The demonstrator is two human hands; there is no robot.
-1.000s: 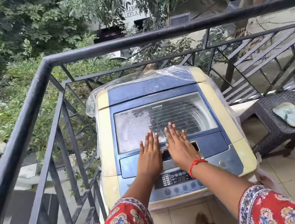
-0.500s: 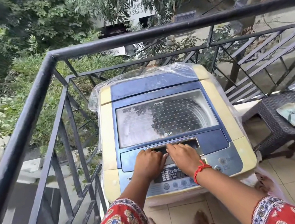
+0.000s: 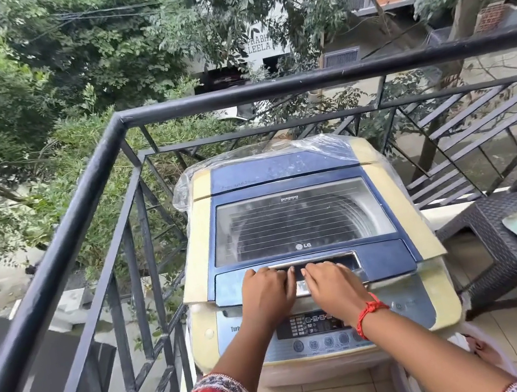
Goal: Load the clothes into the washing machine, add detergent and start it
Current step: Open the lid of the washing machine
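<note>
With both fingers hooked in the lid handle (image 3: 314, 267) of the LG washing machine (image 3: 309, 256), my left hand (image 3: 267, 294) and right hand (image 3: 333, 288) grip it; lid closed, opening step. Next: lift up and back.

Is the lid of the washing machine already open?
No, the lid lies flat, with both hands at its handle recess.
</note>
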